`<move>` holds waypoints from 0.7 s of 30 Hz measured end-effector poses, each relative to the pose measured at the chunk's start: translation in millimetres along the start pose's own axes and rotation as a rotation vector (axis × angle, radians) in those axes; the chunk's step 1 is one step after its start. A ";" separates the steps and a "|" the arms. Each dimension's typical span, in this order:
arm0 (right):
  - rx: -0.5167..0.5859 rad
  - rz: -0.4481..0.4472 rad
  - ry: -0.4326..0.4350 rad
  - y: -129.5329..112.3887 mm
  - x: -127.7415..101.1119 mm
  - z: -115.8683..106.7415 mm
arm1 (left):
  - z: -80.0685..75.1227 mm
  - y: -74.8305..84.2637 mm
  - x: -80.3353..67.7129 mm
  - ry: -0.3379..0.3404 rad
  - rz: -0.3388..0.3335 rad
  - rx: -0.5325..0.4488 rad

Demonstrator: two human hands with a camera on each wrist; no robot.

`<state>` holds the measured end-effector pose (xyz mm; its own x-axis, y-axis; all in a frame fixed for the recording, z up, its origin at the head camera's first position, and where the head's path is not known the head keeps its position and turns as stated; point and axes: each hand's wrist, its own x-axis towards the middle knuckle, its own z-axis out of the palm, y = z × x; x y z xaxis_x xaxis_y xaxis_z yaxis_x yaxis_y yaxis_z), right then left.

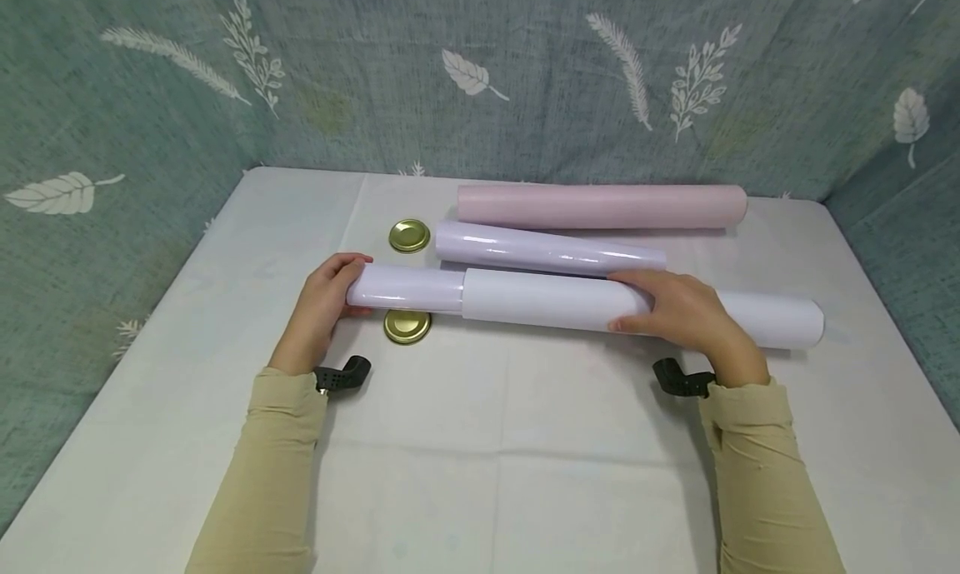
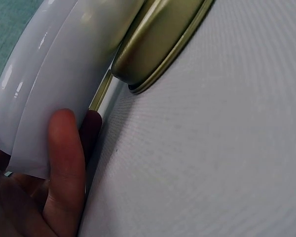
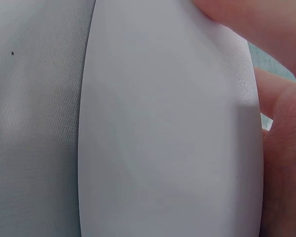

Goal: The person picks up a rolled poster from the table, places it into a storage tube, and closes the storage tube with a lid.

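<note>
My left hand grips the left end of a glossy pale lavender roll; in the left wrist view, fingers curl against its loose edge. This roll runs into the left end of a wider matte white roll and appears to sit inside it; the overlap is hidden. My right hand holds the white roll right of its middle, thumb on the near side and fingers over the far side. In the right wrist view the white surface fills most of the picture.
Behind lie a second glossy lavender roll and a longer pink roll. One gold lid lies beyond the held roll, another gold lid just in front. A white cloth covers the table; patterned green fabric stands around it.
</note>
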<state>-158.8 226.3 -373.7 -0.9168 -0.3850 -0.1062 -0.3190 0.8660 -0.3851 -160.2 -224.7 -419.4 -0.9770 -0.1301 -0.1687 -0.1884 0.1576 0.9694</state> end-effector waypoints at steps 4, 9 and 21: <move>0.007 -0.013 0.013 1.8 -0.6 1.1 | 1.0 1.3 -0.5 0.001 -0.002 0.022; 0.008 -0.015 -0.002 2.4 -0.6 2.8 | 0.8 1.8 -1.3 0.006 -0.027 0.031; -0.001 -0.007 -0.009 2.9 0.6 -0.1 | 0.6 -6.1 3.9 0.015 0.002 0.009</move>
<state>-160.3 228.6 -374.8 -0.9123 -0.3940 -0.1119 -0.3256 0.8634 -0.3854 -162.9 -225.6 -426.1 -0.9758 -0.1443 -0.1643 -0.1876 0.1668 0.9680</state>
